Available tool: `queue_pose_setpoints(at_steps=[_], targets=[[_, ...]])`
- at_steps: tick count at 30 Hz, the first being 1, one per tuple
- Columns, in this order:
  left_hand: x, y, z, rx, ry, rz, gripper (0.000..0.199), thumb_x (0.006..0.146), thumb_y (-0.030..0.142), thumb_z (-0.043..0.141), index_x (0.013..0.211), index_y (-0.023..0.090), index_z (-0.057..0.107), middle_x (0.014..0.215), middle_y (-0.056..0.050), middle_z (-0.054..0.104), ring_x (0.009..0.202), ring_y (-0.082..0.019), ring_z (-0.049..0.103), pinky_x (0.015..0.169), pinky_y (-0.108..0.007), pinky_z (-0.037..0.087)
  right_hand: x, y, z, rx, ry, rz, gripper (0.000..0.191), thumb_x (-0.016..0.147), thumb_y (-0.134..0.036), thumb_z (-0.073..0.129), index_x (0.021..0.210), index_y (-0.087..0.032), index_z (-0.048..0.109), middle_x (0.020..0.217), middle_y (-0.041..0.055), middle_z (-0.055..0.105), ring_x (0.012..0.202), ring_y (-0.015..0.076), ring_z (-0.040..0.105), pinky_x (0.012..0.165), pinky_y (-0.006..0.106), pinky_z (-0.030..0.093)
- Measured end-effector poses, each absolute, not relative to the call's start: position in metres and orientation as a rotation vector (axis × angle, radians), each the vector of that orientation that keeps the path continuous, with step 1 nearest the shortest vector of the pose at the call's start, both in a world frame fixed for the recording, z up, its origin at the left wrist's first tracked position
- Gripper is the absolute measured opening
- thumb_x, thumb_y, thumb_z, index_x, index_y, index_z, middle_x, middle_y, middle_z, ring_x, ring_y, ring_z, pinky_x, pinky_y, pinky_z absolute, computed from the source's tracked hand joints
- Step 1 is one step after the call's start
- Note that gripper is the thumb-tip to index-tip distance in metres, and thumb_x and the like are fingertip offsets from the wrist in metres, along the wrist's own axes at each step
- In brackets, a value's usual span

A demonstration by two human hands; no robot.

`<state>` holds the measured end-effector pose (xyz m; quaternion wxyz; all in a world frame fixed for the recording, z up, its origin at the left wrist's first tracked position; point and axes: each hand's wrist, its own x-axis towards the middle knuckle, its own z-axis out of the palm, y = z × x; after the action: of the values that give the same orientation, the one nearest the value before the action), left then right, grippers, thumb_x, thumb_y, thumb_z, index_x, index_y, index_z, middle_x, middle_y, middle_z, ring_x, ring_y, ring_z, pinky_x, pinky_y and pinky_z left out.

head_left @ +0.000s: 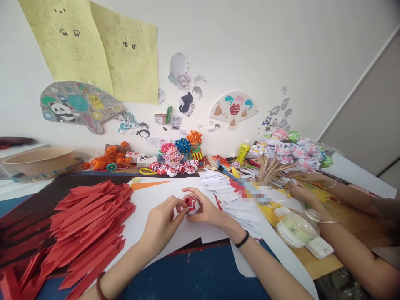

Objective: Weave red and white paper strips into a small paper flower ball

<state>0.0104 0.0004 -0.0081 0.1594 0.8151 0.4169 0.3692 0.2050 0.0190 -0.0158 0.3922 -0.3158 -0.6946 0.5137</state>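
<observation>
A folded red and white paper flower is held up over the white paper sheet in the middle of the table. My right hand curls around its far side and base, fingers closed on it. With thumb and forefinger, my left hand pinches at the flower's left edge. To the left lies a big heap of folded red paper strips. Folded white paper strips are spread just right of my right hand. Several finished red and white paper flowers sit in a row behind.
At right, another person's hands work beside a bundle of paper flowers on sticks. A clear bottle lies near them. A yellow bottle and colourful flower crafts stand by the wall. A beige basin is far left.
</observation>
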Motion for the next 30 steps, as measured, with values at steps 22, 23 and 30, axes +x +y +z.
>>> queue_pose_setpoints(at_steps=[22,23,30], targets=[[0.0112,0.0002,-0.0147,2.475,1.271,0.972,0.011,0.094,0.032,0.048,0.096,0.026,0.057,0.082,0.004,0.056,0.063,-0.012,0.051,0.062,-0.025,0.037,0.2036,0.0093,-0.0074,-0.867,-1.903,1.160,0.071,0.074,-0.013,0.067,0.136,-0.027,0.036,0.108,0.0023,0.052,0.085,0.0125,0.053,0.071,0.023,0.045],[0.0111,-0.0001,-0.0139,2.464,1.285,0.973,0.011,0.094,0.033,0.048,0.095,0.026,0.057,0.081,0.004,0.056,0.062,-0.012,0.051,0.061,-0.025,0.037,0.2034,0.0090,-0.0069,-0.864,-1.908,1.156,0.071,0.074,-0.013,0.067,0.136,-0.027,0.035,0.108,0.0022,0.052,0.086,0.0127,0.053,0.072,0.024,0.045],[0.0097,0.0003,-0.0156,2.535,1.256,0.945,0.011,0.094,0.030,0.047,0.095,0.026,0.057,0.083,0.003,0.058,0.066,-0.014,0.051,0.064,-0.027,0.036,0.2027,0.0085,-0.0076,-0.859,-1.916,1.135,0.070,0.074,-0.012,0.066,0.136,-0.027,0.036,0.112,0.0031,0.052,0.090,0.0140,0.054,0.075,0.025,0.046]])
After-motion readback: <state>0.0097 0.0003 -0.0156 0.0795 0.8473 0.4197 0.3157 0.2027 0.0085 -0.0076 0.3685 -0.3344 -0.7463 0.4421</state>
